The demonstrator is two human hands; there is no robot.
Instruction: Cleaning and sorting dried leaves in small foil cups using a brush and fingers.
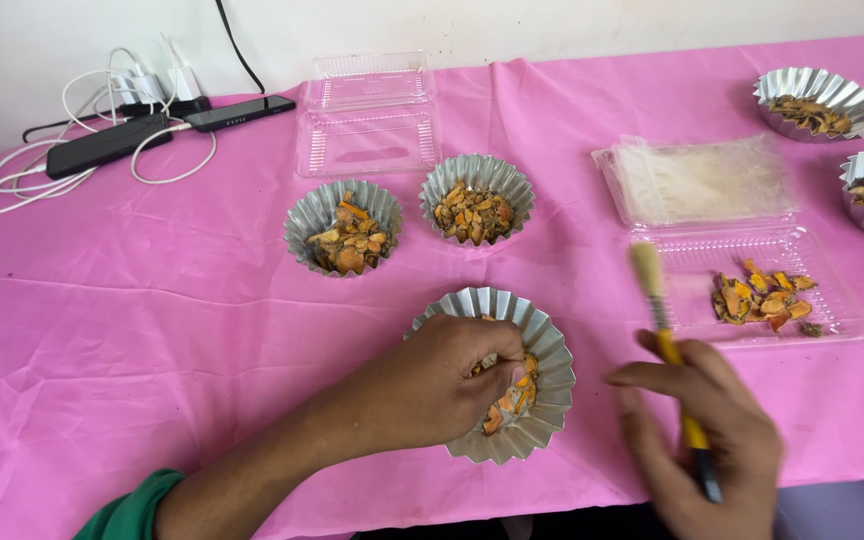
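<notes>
The left hand (432, 385) digs into the nearest fluted foil cup (542, 345), fingers curled around the orange dried slices (514, 398) inside. The right hand (702, 440) grips a yellow-handled brush (664, 340), bristles up, beside the clear tray (752, 255). That light cup (near the table edge) could tip and spill under a hard press.

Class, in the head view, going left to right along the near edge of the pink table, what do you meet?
Green sleeve → left hand → fluted foil cup it reaches into → right hand holding a yellow-handled brush.
</notes>
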